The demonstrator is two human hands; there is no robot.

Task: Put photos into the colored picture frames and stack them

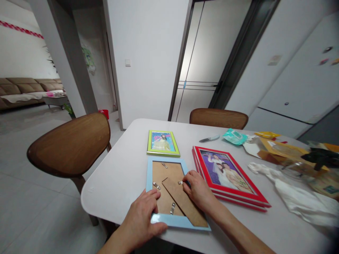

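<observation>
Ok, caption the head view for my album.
Left grip on a face-down blue photo frame, right grip at a metal clip on its back, stacked red frames alongside.

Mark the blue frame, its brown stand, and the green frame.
Blue frame (176, 222), head view: lower border.
Brown stand (182, 201), head view: middle of the strip.
Green frame (163, 152), head view: near border.
</observation>
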